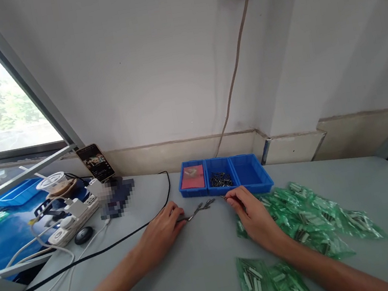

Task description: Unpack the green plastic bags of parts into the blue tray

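On the grey table [206,262] just before the blue tray [260,185], the left hand [162,235] pinches slim metal tweezers [199,209] (stiff, light, best held mid-shank) while the right hand [254,215] nips a tiny, easily dropped pin [224,197].

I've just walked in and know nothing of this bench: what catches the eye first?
A heap of crinkled green plastic bags spreads over the grey table's right side. At the back stands a blue three-compartment plastic tray. In front of it, the left hand holds metal tweezers, the right hand pinching a tiny part.
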The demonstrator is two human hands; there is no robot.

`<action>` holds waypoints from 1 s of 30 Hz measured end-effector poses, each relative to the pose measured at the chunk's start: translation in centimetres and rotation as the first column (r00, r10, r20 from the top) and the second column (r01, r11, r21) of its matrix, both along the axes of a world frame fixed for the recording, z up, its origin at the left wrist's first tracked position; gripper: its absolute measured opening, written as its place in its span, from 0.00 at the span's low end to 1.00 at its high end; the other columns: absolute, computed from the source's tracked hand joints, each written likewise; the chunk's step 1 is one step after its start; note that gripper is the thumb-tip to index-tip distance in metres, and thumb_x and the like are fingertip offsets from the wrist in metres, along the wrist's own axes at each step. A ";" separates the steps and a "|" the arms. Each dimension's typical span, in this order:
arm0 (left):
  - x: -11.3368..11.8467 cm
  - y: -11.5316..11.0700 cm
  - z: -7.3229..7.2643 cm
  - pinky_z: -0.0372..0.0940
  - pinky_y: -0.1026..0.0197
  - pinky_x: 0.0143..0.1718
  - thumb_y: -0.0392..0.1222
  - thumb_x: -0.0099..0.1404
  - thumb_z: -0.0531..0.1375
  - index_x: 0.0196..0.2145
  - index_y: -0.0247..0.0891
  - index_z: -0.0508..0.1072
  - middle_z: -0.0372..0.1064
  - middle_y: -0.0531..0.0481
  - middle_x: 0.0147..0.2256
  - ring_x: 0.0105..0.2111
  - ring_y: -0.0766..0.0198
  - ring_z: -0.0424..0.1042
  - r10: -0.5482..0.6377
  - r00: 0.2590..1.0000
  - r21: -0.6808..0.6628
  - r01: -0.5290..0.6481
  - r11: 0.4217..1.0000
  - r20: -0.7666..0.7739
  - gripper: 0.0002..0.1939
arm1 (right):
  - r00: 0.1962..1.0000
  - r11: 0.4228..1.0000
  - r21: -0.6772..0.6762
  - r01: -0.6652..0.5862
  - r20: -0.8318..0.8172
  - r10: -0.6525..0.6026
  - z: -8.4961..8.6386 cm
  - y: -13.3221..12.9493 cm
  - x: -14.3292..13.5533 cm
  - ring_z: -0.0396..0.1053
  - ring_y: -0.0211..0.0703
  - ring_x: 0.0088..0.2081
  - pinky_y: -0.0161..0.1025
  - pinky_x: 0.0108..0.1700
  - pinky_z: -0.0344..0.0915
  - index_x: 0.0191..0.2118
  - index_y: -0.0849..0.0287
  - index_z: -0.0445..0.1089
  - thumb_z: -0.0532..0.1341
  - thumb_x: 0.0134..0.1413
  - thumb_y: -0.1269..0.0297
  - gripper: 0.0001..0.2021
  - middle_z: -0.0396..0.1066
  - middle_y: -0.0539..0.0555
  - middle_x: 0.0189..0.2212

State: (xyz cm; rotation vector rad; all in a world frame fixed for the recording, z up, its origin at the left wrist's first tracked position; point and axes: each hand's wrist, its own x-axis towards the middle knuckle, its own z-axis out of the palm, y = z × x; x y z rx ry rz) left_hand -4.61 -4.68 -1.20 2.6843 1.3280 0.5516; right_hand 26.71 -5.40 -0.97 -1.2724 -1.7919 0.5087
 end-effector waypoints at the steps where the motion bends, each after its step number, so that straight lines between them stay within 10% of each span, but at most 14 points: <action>1: -0.1 0.3 -0.1 0.71 0.57 0.45 0.45 0.83 0.51 0.49 0.41 0.70 0.69 0.47 0.47 0.42 0.57 0.76 -0.001 1.000 -0.003 0.001 1.000 -0.010 0.10 | 1.000 1.000 -0.001 -0.001 0.003 0.001 0.0 0.0 0.0 0.72 0.52 0.43 0.47 0.45 0.69 0.44 0.53 0.71 0.51 0.76 0.60 0.12 0.73 0.56 0.41; 19: 3.4 2.9 1.5 0.63 0.57 0.37 0.50 0.81 0.53 0.45 0.40 0.67 0.73 0.47 0.42 0.36 0.56 0.73 0.104 0.993 -0.121 -0.096 0.988 0.061 0.11 | 1.000 1.000 -0.028 -0.007 0.005 0.008 0.3 0.0 0.0 0.72 0.51 0.42 0.44 0.43 0.68 0.43 0.53 0.70 0.51 0.76 0.59 0.12 0.73 0.55 0.40; 30: 2.4 1.7 2.3 0.68 0.58 0.48 0.29 0.73 0.53 0.47 0.40 0.73 0.72 0.46 0.44 0.45 0.57 0.72 -0.274 0.956 -0.100 0.284 0.953 0.107 0.12 | 0.999 0.998 -0.057 -0.023 -0.029 0.021 -0.1 0.2 -0.1 0.71 0.51 0.44 0.46 0.47 0.66 0.44 0.52 0.70 0.52 0.76 0.59 0.11 0.73 0.55 0.42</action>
